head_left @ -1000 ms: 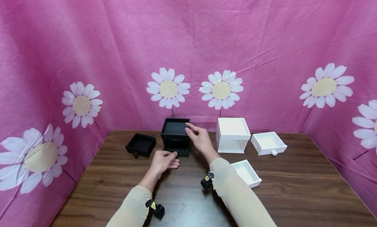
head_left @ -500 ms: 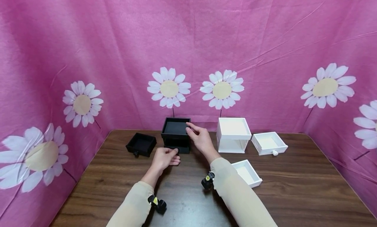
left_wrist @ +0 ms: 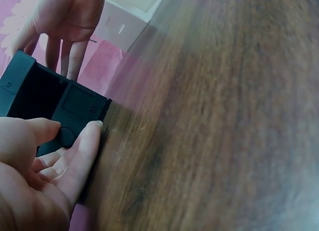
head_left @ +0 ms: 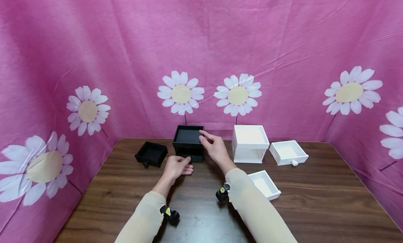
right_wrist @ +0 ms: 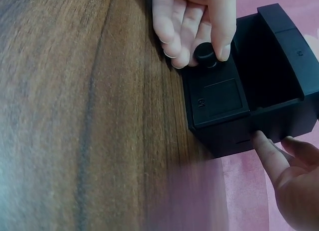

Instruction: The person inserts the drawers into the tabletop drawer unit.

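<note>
On the far left a loose black drawer (head_left: 151, 153) lay on the table (head_left: 315, 201), out of its housing. Beside it the left hand (head_left: 176, 168) pinched the knob (right_wrist: 205, 54) of the lower black drawer (right_wrist: 219, 97), which seemed flush or nearly so in the black cabinet (head_left: 188, 135), whose upper part stood open. The right hand (head_left: 216, 149), fingers fairly straight, touched that cabinet's right side. Farther right stood an open-fronted white cabinet (head_left: 250, 136); the near white drawer (head_left: 263, 186) and far white drawer (head_left: 288, 152) were both out. Compared with a second earlier, the lower black drawer sat deeper and the left hand farther forward.
</note>
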`<state>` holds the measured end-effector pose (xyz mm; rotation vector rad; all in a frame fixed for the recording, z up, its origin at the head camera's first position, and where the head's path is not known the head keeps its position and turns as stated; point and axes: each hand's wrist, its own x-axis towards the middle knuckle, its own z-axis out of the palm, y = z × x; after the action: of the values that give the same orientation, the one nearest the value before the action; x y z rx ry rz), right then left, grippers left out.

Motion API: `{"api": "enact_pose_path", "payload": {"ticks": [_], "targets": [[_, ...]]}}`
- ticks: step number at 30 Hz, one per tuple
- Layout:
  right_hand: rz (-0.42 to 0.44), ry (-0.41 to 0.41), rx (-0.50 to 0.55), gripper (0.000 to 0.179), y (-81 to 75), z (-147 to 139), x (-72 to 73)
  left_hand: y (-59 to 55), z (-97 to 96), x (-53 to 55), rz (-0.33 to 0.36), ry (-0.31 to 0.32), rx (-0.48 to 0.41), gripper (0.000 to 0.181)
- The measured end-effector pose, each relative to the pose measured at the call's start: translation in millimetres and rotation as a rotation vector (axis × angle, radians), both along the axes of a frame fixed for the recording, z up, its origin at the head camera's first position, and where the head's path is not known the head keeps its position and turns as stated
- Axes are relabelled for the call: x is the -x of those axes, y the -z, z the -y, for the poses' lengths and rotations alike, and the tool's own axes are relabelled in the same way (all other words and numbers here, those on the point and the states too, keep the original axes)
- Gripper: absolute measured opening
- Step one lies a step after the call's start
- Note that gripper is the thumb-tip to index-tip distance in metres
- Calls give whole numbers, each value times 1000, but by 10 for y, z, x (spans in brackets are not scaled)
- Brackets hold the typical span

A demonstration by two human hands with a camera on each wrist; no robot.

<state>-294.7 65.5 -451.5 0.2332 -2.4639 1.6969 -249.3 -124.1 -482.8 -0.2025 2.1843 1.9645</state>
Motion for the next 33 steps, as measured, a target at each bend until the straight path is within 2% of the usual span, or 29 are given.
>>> {"api": "enact_pose_path", "payload": {"ticks": [6, 19, 33], "targets": [[-8, 2, 10, 36, -7, -7, 2, -25, 49, -60, 19, 7, 8, 36], [20, 10, 4, 37, 9, -5, -4, -32, 173, -252, -63, -15, 22, 27], [21, 5, 14, 38, 25, 2, 4, -40, 334, -357, -120, -16, 113, 25]]}}
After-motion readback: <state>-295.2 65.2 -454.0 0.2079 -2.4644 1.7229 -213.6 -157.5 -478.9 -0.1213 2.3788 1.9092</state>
